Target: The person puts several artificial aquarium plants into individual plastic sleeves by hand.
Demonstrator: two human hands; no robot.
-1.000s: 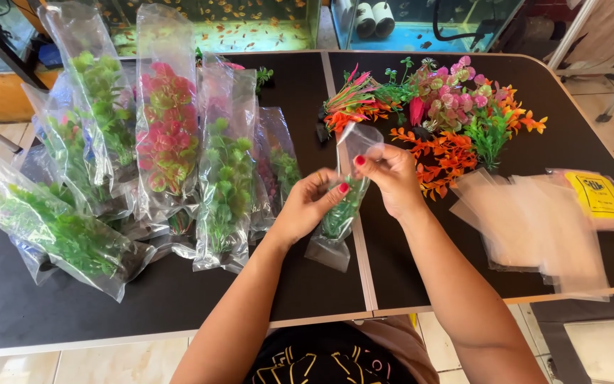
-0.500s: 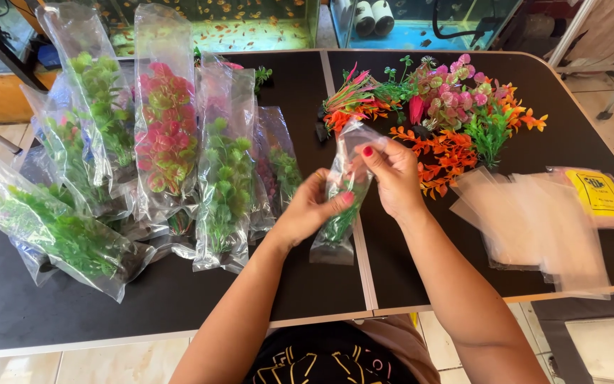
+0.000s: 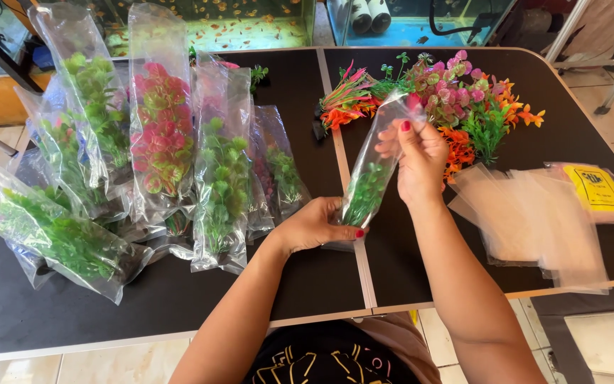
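1. Hands are seen at the middle of the black table (image 3: 179,299): the left hand (image 3: 314,226) is clasped around the lower end of a narrow clear bag (image 3: 372,174), and the right hand (image 3: 419,160) is pinched on its upper part.
2. A small green plastic plant (image 3: 365,193) is contained in the lower half of that bag, which is tilted toward 1 o'clock.
3. Bagged plants (image 3: 161,135), green and pink, are laid in long clear sleeves at 9 to 11 o'clock.
4. Loose plastic plants (image 3: 463,99), orange, pink and green, are heaped at 1 o'clock.
5. Empty clear bags (image 3: 534,220) are stacked at 3 o'clock; a packet with a yellow rectangular label (image 3: 597,188) is placed just beyond them.
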